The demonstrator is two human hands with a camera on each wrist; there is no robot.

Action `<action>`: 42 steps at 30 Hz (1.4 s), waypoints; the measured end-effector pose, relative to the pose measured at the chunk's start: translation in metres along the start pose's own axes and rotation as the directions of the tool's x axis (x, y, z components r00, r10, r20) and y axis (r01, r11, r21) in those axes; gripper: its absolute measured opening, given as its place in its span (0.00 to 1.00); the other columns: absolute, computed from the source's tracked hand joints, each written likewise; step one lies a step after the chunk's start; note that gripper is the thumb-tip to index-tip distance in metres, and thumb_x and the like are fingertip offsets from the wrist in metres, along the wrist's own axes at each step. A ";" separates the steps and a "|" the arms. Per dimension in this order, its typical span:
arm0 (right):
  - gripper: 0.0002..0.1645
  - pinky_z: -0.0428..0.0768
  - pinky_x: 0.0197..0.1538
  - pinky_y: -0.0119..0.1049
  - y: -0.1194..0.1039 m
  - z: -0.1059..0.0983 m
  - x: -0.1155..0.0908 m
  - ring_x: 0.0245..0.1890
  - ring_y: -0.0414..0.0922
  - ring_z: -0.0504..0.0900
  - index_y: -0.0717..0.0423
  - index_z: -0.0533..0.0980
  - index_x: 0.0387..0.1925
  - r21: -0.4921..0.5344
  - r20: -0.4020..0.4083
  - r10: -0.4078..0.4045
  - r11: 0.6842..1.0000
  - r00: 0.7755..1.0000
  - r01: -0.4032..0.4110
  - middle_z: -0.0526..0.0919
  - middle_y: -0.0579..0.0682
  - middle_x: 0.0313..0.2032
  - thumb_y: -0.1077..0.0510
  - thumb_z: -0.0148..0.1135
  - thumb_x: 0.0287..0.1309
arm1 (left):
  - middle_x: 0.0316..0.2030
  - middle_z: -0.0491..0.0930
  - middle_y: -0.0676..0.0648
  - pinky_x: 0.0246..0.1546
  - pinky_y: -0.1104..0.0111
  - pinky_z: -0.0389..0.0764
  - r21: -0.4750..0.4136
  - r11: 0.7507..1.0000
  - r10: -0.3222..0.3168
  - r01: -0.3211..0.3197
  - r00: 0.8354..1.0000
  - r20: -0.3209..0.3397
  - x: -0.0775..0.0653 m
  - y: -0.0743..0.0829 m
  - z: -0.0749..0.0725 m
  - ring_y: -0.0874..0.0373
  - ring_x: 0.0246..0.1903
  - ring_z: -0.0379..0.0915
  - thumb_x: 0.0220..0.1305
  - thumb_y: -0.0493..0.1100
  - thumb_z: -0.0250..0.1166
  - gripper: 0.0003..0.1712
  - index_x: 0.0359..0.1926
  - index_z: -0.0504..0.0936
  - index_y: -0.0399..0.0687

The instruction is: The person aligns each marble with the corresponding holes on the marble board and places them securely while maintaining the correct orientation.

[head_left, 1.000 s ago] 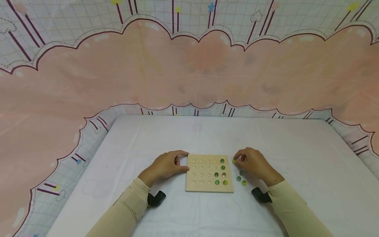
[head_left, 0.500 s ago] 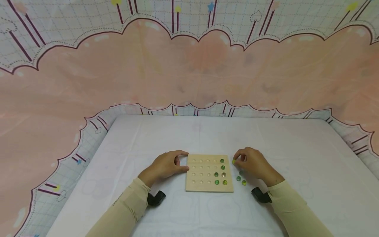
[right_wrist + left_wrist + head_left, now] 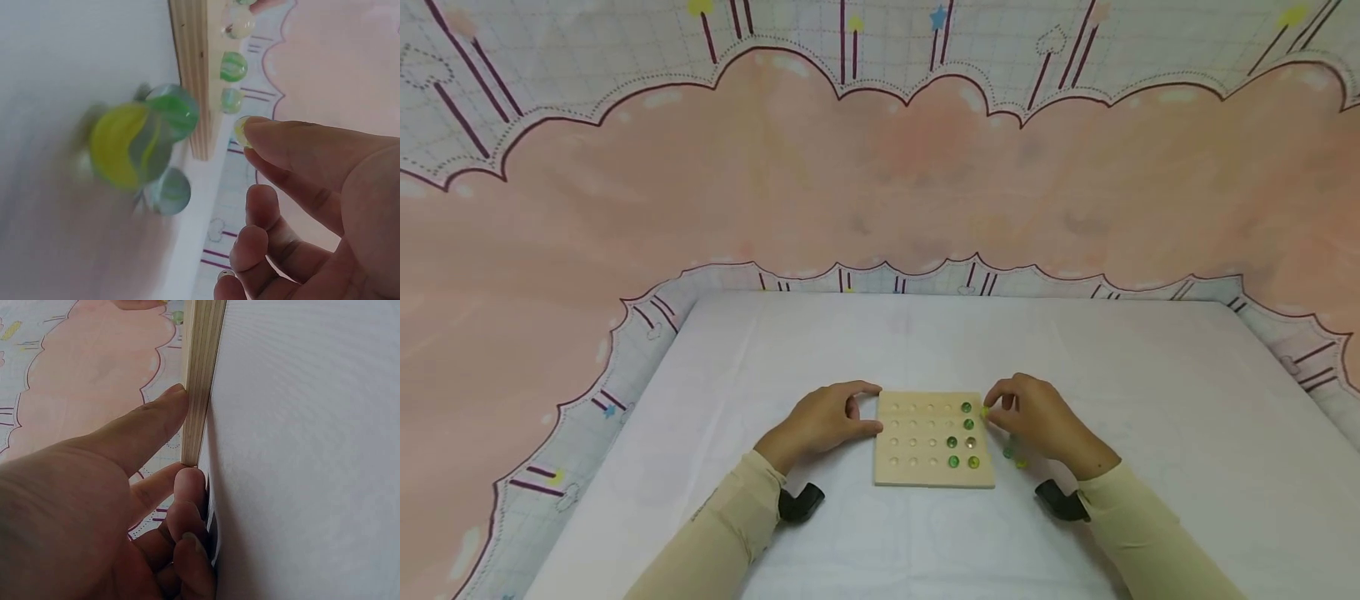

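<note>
A square wooden board [image 3: 913, 483] with rows of small round hollows lies on the white table. Green, clear and yellow marbles [image 3: 953, 462] sit in hollows on its right side. At the board's left edge rests my left hand [image 3: 820, 418], extended thumb and index fingertip touching the side and far corner. In the left wrist view, that thumb [image 3: 150, 425] presses the board's edge. My right hand [image 3: 1037, 417] pinches a yellow marble [image 3: 241, 131] between thumb and index finger, just beside the board's far right corner. Its other fingers are loosely bent.
Loose marbles lie on the table right of the board, partly behind my right hand: a yellow one [image 3: 128, 147] and green ones [image 3: 178, 112]. A black wrist camera [image 3: 802, 503] sits at each wrist. Beyond the white table [image 3: 850, 333] hangs a patterned pink cloth [image 3: 820, 183].
My right hand has moved slightly left with the yellow marble, closer to the board's far right corner. My left hand has kept its place on the board.
</note>
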State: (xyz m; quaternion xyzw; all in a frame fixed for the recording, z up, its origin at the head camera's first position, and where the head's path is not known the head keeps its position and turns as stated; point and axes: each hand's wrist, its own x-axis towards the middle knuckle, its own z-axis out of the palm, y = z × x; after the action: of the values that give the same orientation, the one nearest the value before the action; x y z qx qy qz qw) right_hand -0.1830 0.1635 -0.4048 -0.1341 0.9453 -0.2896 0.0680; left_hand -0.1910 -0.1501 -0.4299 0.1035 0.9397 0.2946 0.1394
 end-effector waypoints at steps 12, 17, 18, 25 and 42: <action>0.05 0.71 0.31 0.33 -0.012 0.004 0.007 0.30 0.43 0.71 0.53 0.84 0.36 0.016 -0.006 -0.052 0.998 0.999 0.052 0.76 0.48 0.30 0.62 0.70 0.56 | 0.25 0.75 0.55 0.28 0.67 0.66 0.006 1.000 -0.004 0.004 1.000 0.000 0.002 0.003 -0.003 0.61 0.24 0.67 0.56 0.58 0.74 0.33 0.63 0.78 0.63; 0.05 0.71 0.31 0.32 -0.017 0.008 0.009 0.30 0.43 0.71 0.53 0.84 0.35 0.022 0.003 -0.052 0.998 0.999 0.052 0.76 0.47 0.29 0.63 0.70 0.56 | 0.25 0.75 0.55 0.28 0.67 0.66 0.008 1.000 -0.003 0.003 1.000 -0.004 0.002 0.001 -0.003 0.61 0.24 0.67 0.56 0.58 0.74 0.33 0.63 0.78 0.63; 0.05 0.72 0.31 0.32 -0.018 0.009 0.009 0.30 0.43 0.71 0.53 0.84 0.35 0.025 0.007 -0.051 0.998 0.999 0.051 0.76 0.47 0.29 0.63 0.70 0.56 | 0.25 0.75 0.55 0.28 0.67 0.66 0.009 1.000 -0.001 0.001 1.000 -0.004 0.002 0.001 -0.003 0.61 0.24 0.67 0.56 0.58 0.74 0.33 0.63 0.78 0.63; 0.05 0.72 0.33 0.34 -0.024 0.016 0.011 0.31 0.43 0.72 0.52 0.84 0.33 0.043 0.035 -0.017 0.999 0.999 0.015 0.76 0.47 0.29 0.63 0.72 0.54 | 0.24 0.74 0.55 0.28 0.67 0.66 0.009 1.000 0.007 -0.007 1.000 -0.005 0.002 0.000 -0.001 0.61 0.23 0.67 0.56 0.58 0.75 0.33 0.63 0.78 0.62; 0.06 0.72 0.36 0.34 -0.028 0.027 0.015 0.31 0.42 0.72 0.50 0.85 0.33 0.004 0.064 -0.021 1.000 0.998 0.020 0.75 0.45 0.28 0.62 0.74 0.54 | 0.24 0.74 0.56 0.27 0.68 0.66 0.011 1.000 0.012 -0.012 1.000 -0.004 0.003 0.001 0.000 0.62 0.23 0.67 0.56 0.58 0.75 0.33 0.62 0.78 0.62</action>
State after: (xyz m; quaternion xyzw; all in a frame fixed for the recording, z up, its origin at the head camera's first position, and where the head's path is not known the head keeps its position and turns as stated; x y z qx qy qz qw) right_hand -0.1857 0.1222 -0.4117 -0.1529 0.9407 -0.2876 0.0955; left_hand -0.1936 -0.1482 -0.4298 0.1093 0.9409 0.2907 0.1354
